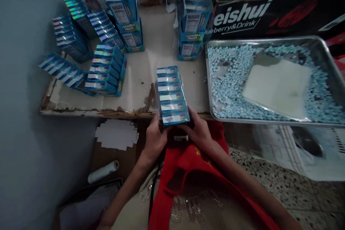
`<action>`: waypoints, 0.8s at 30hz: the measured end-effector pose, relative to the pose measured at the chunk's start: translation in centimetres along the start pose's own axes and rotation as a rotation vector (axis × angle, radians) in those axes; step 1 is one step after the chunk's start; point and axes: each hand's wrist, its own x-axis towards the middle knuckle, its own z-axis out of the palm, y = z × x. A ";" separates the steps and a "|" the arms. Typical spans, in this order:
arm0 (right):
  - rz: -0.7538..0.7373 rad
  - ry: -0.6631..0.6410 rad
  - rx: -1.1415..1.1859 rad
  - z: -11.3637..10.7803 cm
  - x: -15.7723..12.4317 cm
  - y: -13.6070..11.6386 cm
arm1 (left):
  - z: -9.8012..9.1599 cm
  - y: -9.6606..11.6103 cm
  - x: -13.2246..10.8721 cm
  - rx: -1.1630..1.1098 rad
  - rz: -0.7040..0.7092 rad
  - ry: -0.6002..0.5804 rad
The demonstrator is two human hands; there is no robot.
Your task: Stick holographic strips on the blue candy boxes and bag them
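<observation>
At the front edge of the worktable (115, 109), a display box of small blue candy packets (172, 96) stands between my two hands, with clear film around it. My left hand (156, 137) grips its lower left side. On the lower right side, my right hand (198, 129) has its fingers closed against the same box. The fingertips are partly hidden under and behind it. Several similar blue candy boxes (106, 68) stand at the left. Taller stacks of such boxes rise at the back left (125, 18) and back centre (192, 25), the latter under clear film.
A metal tray (209, 90) of small light-blue candies (229, 79) is at the right, with a pale flat sheet (277, 82) on them. Behind it stands a black printed carton (283, 14). White cut card (117, 134) and a white roll (104, 171) lie below the table.
</observation>
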 end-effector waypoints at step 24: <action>0.117 0.126 -0.054 -1.8 0.2 -0.6 | -0.7 0.4 -0.4 -0.074 -0.190 0.095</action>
